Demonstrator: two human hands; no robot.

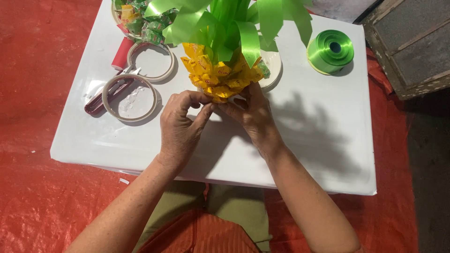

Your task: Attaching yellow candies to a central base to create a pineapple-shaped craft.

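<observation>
Upright, leaves up, the candy pineapple [220, 77] is pinched at its base by both hands [180, 122] [253, 115].

head view | looks steeply down, facing forward | near | white table [318, 154] fills frame

Pineapple-shaped craft [220, 75]: body of yellow wrapped candies stuck in overlapping rows, crown of bright green ribbon strips [225, 21] fanning up and outward (top runs out of view). Stands roughly upright, mid-back on the white surface [304, 122]. Lowest candy [218, 96] pinched at the bottom edge, probably loose.
</observation>
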